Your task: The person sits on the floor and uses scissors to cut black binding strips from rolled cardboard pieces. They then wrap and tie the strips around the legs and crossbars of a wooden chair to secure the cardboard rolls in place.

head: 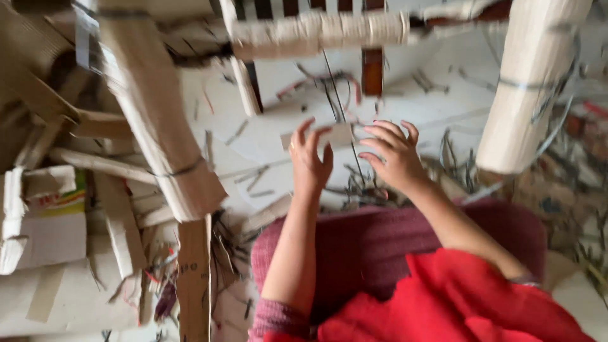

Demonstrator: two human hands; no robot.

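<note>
My left hand (310, 158) and my right hand (394, 154) are raised in front of me over the pale floor, fingers spread. Between them is a small flat strip of cardboard (335, 135); my left fingers touch its left end and my right fingertips reach its right end. A thin dark wire (342, 107) runs down from the wrapped bar (320, 30) past the strip. The picture is blurred, so the exact grip on the strip is unclear. My lap shows maroon and red cloth (405, 266).
Bundles of cardboard strips tied with wire (161, 120) lean at the left, with flat cardboard boxes (44, 221) below. A thick cardboard roll (529, 88) stands at the right. Scraps and wire bits (456, 158) litter the floor.
</note>
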